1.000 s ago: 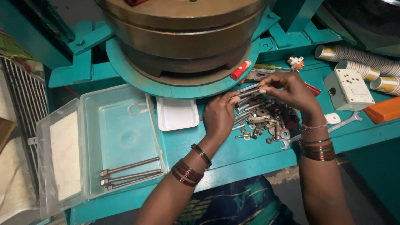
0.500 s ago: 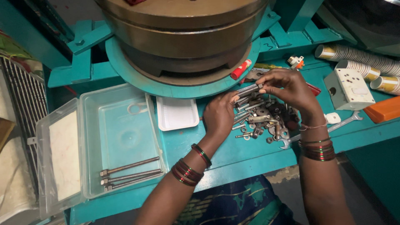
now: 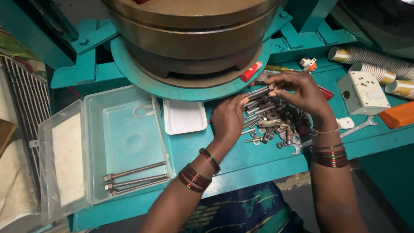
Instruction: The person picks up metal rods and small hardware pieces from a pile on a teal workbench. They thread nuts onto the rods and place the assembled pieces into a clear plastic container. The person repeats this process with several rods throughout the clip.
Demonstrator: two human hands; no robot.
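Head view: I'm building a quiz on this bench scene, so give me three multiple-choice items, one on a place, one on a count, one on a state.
1. Where do the long threaded rods lie?
A. In the clear plastic box
B. On the white tray
C. In the pile of hardware

2. How many rods are in the clear plastic box?
A. One
B. Three
C. Six

3. What is the right hand doing?
A. Lying flat on the bench
B. Gripping the wrench
C. Pinching a bolt over the pile

Answers:
1. A, the rods rest at the near edge of the box, left of the white tray.
2. B, three rods lie side by side.
3. C, its fingertips pinch a bolt above the pile of hardware, while the left hand rests at the pile's edge; the wrench lies untouched.
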